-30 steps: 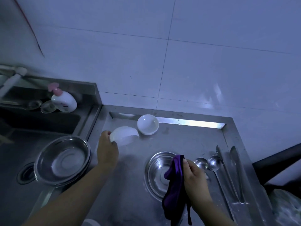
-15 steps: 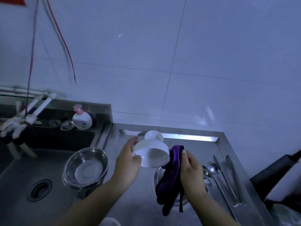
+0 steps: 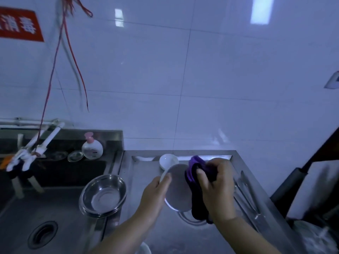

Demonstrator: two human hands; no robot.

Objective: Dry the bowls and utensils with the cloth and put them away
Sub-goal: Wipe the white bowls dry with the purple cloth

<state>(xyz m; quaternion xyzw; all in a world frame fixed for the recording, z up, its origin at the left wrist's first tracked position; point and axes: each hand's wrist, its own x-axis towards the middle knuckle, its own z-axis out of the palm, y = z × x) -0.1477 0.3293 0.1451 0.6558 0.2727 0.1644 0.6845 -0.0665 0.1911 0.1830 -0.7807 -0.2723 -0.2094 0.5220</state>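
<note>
My left hand (image 3: 156,191) grips the rim of a white bowl (image 3: 177,187), held above the steel counter with its inside facing me. My right hand (image 3: 216,187) grips a purple cloth (image 3: 199,182) and presses it against the bowl's right edge. A second small white bowl (image 3: 167,160) sits on the counter behind them. Part of a steel bowl (image 3: 187,217) shows on the counter beneath the hands. Steel utensils (image 3: 246,191) lie to the right of my right hand.
Stacked steel bowls (image 3: 104,195) rest on the sink's edge at the left. The sink basin (image 3: 27,217) has a drain (image 3: 42,234). A soap bottle (image 3: 91,146) and a tap (image 3: 36,142) stand behind the sink. A dark object (image 3: 300,180) borders the counter's right side.
My left hand lifted the white bowl off the counter and turned its inside toward me. My right hand brought the cloth up against it. The view tilted upward.
</note>
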